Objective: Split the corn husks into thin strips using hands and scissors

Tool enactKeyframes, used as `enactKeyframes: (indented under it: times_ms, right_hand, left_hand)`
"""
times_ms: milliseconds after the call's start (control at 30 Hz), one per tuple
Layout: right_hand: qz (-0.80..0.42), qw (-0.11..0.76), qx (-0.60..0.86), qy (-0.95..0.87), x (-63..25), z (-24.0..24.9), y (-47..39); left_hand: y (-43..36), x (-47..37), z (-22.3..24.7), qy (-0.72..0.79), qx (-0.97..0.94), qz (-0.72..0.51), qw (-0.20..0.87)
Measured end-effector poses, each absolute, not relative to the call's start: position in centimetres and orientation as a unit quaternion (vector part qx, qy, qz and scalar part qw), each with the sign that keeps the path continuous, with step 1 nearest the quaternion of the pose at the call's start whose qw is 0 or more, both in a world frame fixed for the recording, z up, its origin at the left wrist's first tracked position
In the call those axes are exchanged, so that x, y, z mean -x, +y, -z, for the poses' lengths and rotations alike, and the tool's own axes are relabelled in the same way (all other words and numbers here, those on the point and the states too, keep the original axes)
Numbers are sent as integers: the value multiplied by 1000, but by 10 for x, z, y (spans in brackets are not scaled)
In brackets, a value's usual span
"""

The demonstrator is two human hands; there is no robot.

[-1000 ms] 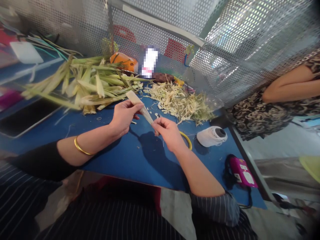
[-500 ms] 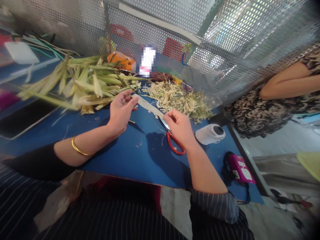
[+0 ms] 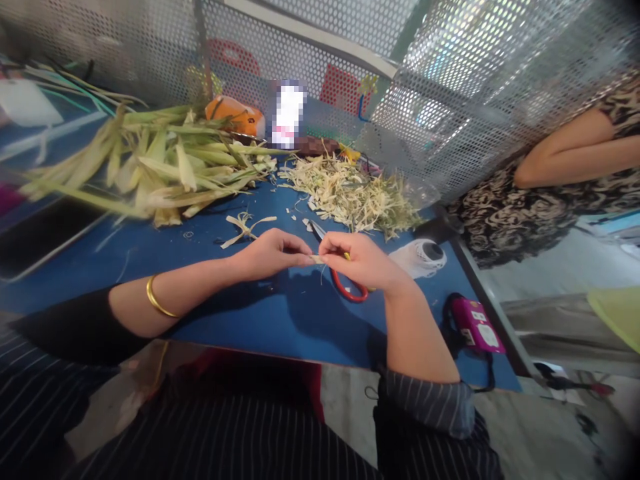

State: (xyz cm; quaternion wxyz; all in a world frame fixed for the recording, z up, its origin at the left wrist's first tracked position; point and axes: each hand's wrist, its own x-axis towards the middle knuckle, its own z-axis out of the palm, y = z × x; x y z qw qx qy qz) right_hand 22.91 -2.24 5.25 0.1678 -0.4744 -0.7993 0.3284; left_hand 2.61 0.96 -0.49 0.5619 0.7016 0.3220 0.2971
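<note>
My left hand [image 3: 273,255] and my right hand [image 3: 357,259] meet over the blue table [image 3: 240,313], fingertips almost touching. Between them they pinch a short pale husk strip [image 3: 317,259], mostly covered by the fingers. Scissors with red handles [image 3: 349,291] lie under my right hand, blades pointing up and left. A small knotted husk piece [image 3: 243,230] rests beyond my left wrist. Farther back are a heap of long green husks [image 3: 165,163] on the left and a pile of shredded husk [image 3: 345,190] in the centre.
Right of my right hand lies a white thread spool [image 3: 423,259], with a purple box [image 3: 477,325] and black cord nearer the right edge. An orange pack [image 3: 234,116] and a lit screen [image 3: 289,115] stand at the back. A person's arm [image 3: 565,150] shows beyond the table.
My left hand has moved right and down to meet my right hand. The long strip stretched between them now shows only as a short piece. The knotted husk piece has come into view.
</note>
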Motion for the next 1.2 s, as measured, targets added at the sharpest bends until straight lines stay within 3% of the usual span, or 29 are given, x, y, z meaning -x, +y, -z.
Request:
enactKeyframes:
  times_ms: [167,300,367,500,600,933,1067,1200]
  right_hand:
    - [-262,183,517,-794,-230,-42,-13]
    - [-26,190,622,-759,-240,-33,-7]
    - [62,113,685,-717,-248,-31,-8]
    - [-23,-117,713,-690,-259,-31,-20]
    - [-72,-156,689,-704,-259,-31,-26]
    - [-39,-105,682,-723,-259,-25,-19]
    - [-40,-46,714,-697,-267,-30,-20]
    - [-175,91,706,-680,-270,-32,-21]
  left_hand:
    - [8,-25,1,392,-672,-283,561]
    - [9,-27,1,462,-617,-301,561]
    - [12,-27,5,483,-574,-319,579]
    - [20,-27,14,481,-525,-336,617]
    - [23,-27,14,472,-507,-338,637]
    - [26,-26,9,473,-432,-371,672]
    - [28,-24,9,477,-426,-374,672]
    - [28,-26,11,473,-404,-397,674]
